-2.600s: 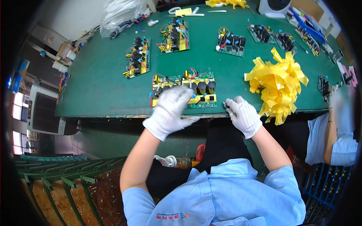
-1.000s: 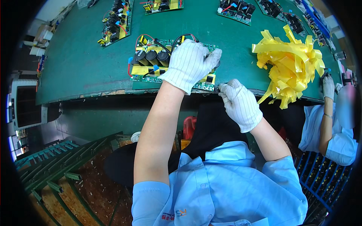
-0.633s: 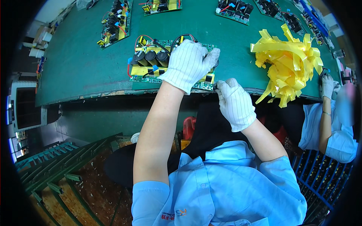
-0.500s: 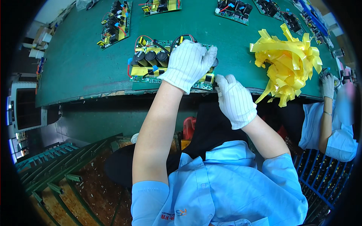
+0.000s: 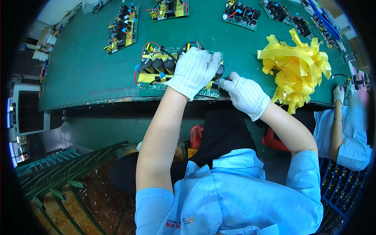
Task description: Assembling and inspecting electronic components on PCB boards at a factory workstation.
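A circuit board [image 5: 154,78] with black cylindrical capacitors [image 5: 158,64], yellow tape and red and black wires lies at the table's near edge. My left hand [image 5: 194,72], in a white striped glove, rests over its right half with the fingers curled down onto the parts. That hand hides the middle capacitors and its own fingertips. My right hand [image 5: 244,94], gloved alike, is at the board's lower right corner. Its thumb and fingers are pinched together beside a small dark part [image 5: 215,85]; what lies between them cannot be made out.
To the right, a tangled heap of yellow tape strips [image 5: 299,66] hangs over the edge of the green table [image 5: 90,74]. More boards [image 5: 123,29] stand along the far side, several at the right. A co-worker's gloved hand [image 5: 339,94] is at the far right.
My right hand has moved slightly left and turned in against the board's lower right corner. My left hand stays over the board. The co-worker's hand has shifted down a little.
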Demonstrator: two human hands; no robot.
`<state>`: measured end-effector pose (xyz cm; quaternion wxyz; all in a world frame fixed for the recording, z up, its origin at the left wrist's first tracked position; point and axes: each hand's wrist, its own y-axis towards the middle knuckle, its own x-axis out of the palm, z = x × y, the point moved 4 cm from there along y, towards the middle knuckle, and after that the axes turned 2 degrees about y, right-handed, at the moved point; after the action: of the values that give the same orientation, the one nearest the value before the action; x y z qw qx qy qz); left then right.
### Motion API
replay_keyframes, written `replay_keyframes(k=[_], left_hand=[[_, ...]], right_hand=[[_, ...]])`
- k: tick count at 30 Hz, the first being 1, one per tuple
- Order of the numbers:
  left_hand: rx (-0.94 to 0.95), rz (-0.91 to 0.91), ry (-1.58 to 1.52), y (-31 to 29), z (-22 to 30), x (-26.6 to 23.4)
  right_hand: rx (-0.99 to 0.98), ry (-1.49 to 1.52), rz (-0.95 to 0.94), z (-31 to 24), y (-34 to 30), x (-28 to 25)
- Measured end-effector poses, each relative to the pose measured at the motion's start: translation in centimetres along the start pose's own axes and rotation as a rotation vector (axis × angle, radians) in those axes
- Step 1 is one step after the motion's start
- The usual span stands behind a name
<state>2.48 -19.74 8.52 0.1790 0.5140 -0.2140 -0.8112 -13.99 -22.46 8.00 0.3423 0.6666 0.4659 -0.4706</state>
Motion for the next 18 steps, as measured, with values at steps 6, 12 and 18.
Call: replay_keyframes(k=[6,12,18], left_hand=[[0.033,-0.126,0.019,0.3,0.3,-0.5],[0.058,-0.163,0.001,0.2,0.5,-0.9],[0.027,-0.273,-0.008,0.5,0.0,-0.6]], right_hand=[[0.044,0.184,0.104,0.1,0.2,0.7],[0.089,0.119,0.094,-1.0,0.2,-0.4],[0.024,0.050,0.069,-1.6,1.0,-2.2]])
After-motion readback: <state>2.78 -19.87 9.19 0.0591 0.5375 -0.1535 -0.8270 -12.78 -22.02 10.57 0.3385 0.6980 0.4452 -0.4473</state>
